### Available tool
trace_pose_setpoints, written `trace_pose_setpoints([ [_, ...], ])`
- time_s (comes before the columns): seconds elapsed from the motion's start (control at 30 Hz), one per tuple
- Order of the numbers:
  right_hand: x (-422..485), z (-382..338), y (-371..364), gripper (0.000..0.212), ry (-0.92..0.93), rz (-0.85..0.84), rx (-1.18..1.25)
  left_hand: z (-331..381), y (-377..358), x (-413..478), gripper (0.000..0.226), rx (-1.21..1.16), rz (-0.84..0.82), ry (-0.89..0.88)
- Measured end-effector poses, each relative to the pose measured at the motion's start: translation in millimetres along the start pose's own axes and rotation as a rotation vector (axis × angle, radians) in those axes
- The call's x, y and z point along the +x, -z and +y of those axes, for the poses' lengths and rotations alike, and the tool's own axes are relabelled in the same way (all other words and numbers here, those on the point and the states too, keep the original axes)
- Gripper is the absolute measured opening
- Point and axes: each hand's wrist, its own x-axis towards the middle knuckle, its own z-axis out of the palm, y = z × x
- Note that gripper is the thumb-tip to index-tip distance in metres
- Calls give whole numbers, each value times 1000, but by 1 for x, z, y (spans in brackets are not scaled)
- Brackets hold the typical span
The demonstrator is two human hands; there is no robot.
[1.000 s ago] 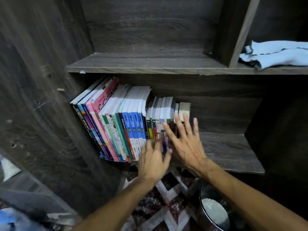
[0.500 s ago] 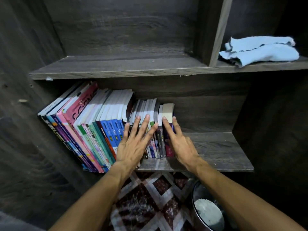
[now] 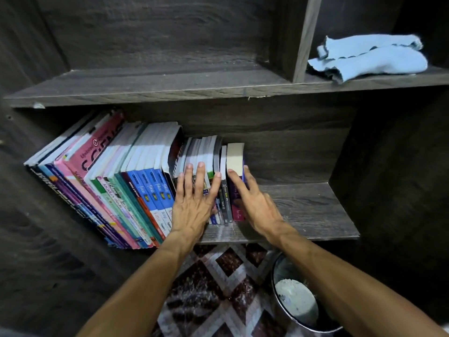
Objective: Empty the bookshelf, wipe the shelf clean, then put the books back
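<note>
Dark wood-grain bookshelf (image 3: 155, 40); the books (image 3: 136, 171) stand in a row on the left half of the lower shelf (image 3: 313, 207). The right half shows bare board.

Hard to see:
- Far ends of the books sit in shadow under the upper shelf (image 3: 145, 86).
- Most spine titles are too blurred to read. Only big letters on a pink cover and a run of matching blue spines stand out.
- Lower spines of the thin books are hidden behind my left hand (image 3: 193, 210).
- Bucket (image 3: 275, 273) on the patterned floor (image 3: 218, 276), near right, is partly cut off by my right forearm. There is something whitish inside; I cannot tell what.

Books: the tall ones at left lean left against the side wall, the short thin ones at right stand nearly upright. Last in the row is a purple book (image 3: 235, 156).

Left hand lies flat on the thin spines, fingers (image 3: 200, 176) straight and slightly apart. Right hand (image 3: 255, 203) rests on the purple book, fingers straight and spread, one on the spine and one down its right side; nothing is gripped.

Blue cloth (image 3: 369, 57) lies crumpled in the upper right compartment, well apart from both hands.
</note>
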Motion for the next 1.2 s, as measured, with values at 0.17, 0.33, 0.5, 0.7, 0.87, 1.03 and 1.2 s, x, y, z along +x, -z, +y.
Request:
trace_pose_setpoints([
  [0.17, 1, 6, -4, 130, 0, 15, 18, 1, 2, -2, 133, -8, -3, 6],
  [0.33, -9, 6, 4, 102, 16, 36, 89, 5, 13, -4, 128, -39, -15, 10],
  [0.5, -7, -4, -5, 90, -31, 111, 227, 11, 29, 12, 117, -78, -39, 103],
  [0.7, -6, 2, 2, 88, -35, 86, 202, 15, 32, 30, 107, -128, -67, 134],
  [0.87, -11, 1, 1, 98, -76, 52, 218, 8, 29, 25, 105, -98, -25, 92],
  [1.03, -7, 2, 6, 98, -69, 20, 191, 8, 32, 26, 109, -53, -53, 91],
  [1.2, -8, -2, 14, 83, -38, 51, 118, 10, 47, 28, 95, -79, -79, 45],
])
